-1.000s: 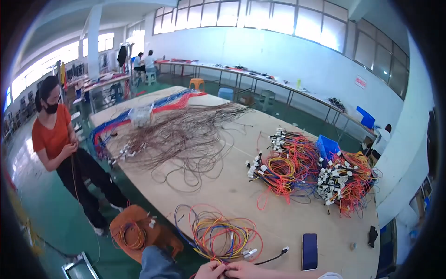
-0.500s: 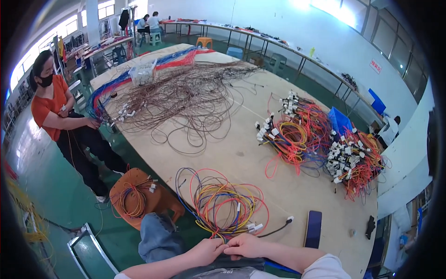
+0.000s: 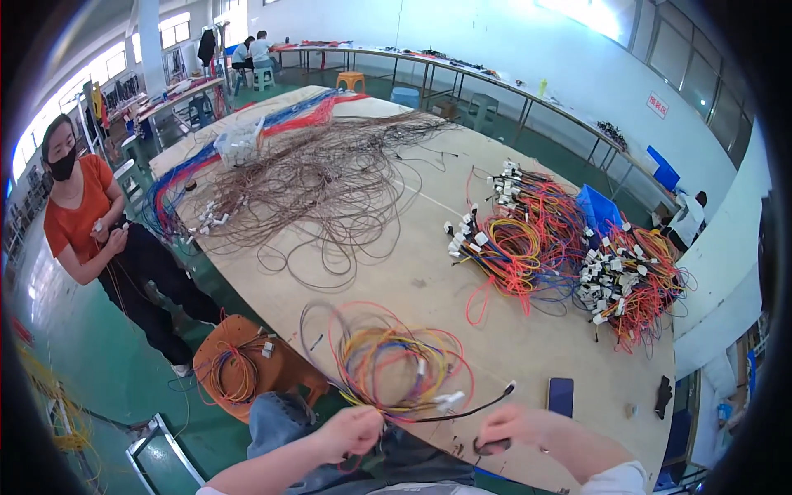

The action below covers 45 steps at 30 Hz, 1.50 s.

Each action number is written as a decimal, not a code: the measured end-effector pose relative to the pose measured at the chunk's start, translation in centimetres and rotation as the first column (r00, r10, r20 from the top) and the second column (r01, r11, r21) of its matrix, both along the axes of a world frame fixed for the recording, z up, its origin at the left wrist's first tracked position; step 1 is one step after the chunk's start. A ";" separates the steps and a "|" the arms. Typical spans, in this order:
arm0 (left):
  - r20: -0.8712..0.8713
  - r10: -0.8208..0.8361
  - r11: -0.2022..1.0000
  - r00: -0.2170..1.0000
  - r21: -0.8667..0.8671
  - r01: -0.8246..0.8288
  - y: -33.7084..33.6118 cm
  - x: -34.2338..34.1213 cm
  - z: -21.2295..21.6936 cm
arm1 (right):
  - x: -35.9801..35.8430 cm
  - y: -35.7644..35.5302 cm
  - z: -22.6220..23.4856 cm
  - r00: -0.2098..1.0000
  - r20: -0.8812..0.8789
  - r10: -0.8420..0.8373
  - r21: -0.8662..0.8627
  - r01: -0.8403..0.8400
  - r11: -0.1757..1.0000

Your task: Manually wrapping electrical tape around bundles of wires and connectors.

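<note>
My left hand (image 3: 356, 432) is closed at the near edge of the wooden table, gripping the near end of a coiled wire harness (image 3: 462, 355). Its red, yellow, blue and black wires lie in loose loops, with white connectors (image 3: 449, 402) on the right side. From the coil a black cable (image 3: 474, 410) with a dark plug reaches right. A thin red wire hangs below my left hand. Apart from it, over the table edge, my right hand (image 3: 520, 429) is blurred, its fingers curled around a small dark object (image 3: 492, 447) whose kind I cannot make out.
A phone (image 3: 561, 398) lies right of the harness. Bundled harnesses (image 3: 528, 235) and a blue bin (image 3: 600, 209) stand farther right. Tangled brown wires (image 3: 322, 177) cover the far left. An orange stool (image 3: 276, 367) holds another coil; a co-worker (image 3: 87, 206) stands beyond it.
My right hand has left my left hand and moved right, now with a dark object at its fingers. My left hand shifted slightly left. The co-worker's hands have come together off the table.
</note>
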<state>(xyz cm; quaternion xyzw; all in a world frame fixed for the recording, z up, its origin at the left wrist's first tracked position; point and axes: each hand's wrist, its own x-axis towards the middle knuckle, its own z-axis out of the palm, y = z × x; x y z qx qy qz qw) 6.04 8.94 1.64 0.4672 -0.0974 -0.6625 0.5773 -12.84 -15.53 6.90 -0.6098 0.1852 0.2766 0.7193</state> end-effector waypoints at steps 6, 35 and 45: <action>0.506 -0.197 0.967 0.840 -0.042 0.251 -1.1 -0.8 1.1 | 2.9 -4.5 0.3 0.824 0.523 -0.217 -0.637 0.547 0.543; 0.906 -0.238 0.958 -0.350 0.277 0.067 2.5 -1.1 3.8 | 9.5 10.9 -2.1 0.630 0.592 0.503 -0.733 0.161 0.662; 0.809 0.560 0.537 -0.181 -0.521 -0.664 4.0 -3.1 0.8 | 12.5 11.5 -4.4 0.797 0.578 -0.174 -0.286 0.398 0.872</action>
